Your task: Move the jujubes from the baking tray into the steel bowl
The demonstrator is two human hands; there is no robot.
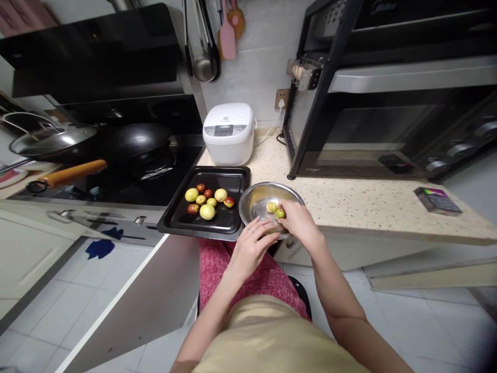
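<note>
A shiny metal bowl (pixel 248 199) stands at the counter's front edge. Inside it lies a small yellow fruit (pixel 271 207). My right hand (pixel 298 220) reaches over the bowl's right side, its fingers closed on a small green jujube (pixel 279 213) with a brownish top. Across the near rim lies my left hand (pixel 254 242), a ring on one finger; its fingers are stretched out and hold nothing that I can see. Left of the bowl, a black baking tray (pixel 178 220) bears several fruits: larger pale yellow ones (pixel 207 212) and smaller reddish-brown jujubes (pixel 229 202).
Behind the tray is a white rice cooker (pixel 229 134). A black wok (pixel 134 140) and a lidded pan (pixel 58 142) with an orange-brown handle nearby occupy the stove. To the right stand a large oven (pixel 373 134) and a small dark box (pixel 437 200). A cabinet door (pixel 151 300) juts out below.
</note>
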